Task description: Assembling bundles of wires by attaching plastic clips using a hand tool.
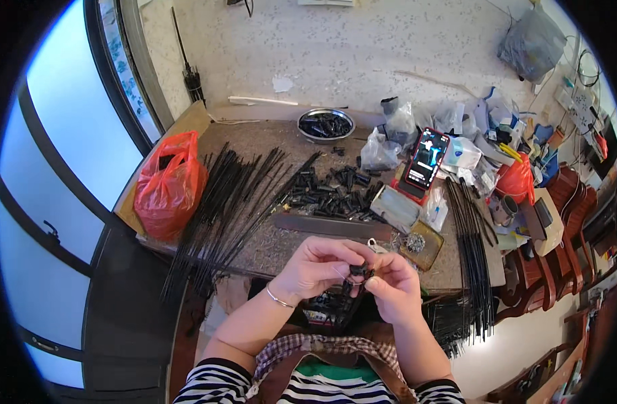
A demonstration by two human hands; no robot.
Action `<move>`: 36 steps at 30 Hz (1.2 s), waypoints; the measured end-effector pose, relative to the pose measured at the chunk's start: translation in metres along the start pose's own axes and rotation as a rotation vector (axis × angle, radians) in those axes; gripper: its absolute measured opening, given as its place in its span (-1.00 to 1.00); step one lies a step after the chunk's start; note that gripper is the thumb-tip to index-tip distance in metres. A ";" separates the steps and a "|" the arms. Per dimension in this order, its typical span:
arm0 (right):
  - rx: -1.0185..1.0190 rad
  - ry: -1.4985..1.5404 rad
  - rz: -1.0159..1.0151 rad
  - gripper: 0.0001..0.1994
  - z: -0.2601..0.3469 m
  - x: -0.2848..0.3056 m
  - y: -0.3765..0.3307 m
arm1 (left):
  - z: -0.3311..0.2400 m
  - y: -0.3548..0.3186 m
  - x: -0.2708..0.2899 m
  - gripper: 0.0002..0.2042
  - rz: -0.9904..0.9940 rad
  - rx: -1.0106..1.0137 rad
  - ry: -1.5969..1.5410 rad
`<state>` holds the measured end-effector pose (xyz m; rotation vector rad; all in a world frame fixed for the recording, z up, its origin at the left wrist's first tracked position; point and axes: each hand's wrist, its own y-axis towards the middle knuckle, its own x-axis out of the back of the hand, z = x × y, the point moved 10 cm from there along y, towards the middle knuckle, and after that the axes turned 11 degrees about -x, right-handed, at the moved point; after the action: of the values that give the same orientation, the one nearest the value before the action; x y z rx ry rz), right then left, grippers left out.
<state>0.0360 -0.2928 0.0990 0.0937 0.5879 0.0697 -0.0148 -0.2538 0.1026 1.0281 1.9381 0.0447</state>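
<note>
My left hand (318,268) and my right hand (397,288) meet over the near edge of the table. Both pinch a small black plastic part (358,270) between thumbs and fingertips. What looks like a thin wire runs by the fingers. Below the hands, dark pieces (345,306) show over my lap, too shadowed to make out. A pile of small black tube-like parts (332,195) lies beyond my hands, behind a long dark metal bar (332,227). To the right, a yellowish tray (430,258) holds shiny metal bits (414,242).
Bundles of thin black rods lie left (217,202) and right (471,252), overhanging the front edge. A red plastic bag (167,192) stands at the left. Behind the pile are a metal bowl (327,141) of black parts and a propped phone (426,158). A rectangular tin (396,209) sits nearby.
</note>
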 end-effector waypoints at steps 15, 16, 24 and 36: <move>0.017 -0.104 -0.071 -0.82 -0.006 0.004 -0.001 | -0.005 0.001 0.005 -0.89 0.181 -0.036 0.211; 0.019 -0.105 -0.072 -0.82 -0.005 0.005 0.001 | -0.003 0.004 0.004 -0.89 0.183 -0.036 0.210; 0.029 -0.077 -0.127 -0.84 -0.003 0.022 0.003 | 0.020 0.009 0.019 -0.84 0.007 -0.017 -0.074; 0.041 -0.142 -0.145 -0.79 -0.002 0.034 0.017 | 0.005 0.030 0.018 -0.92 0.206 -0.020 0.347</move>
<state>0.0624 -0.2731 0.0805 0.0950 0.4530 -0.0897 0.0040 -0.2241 0.0995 1.2684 2.1240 0.3800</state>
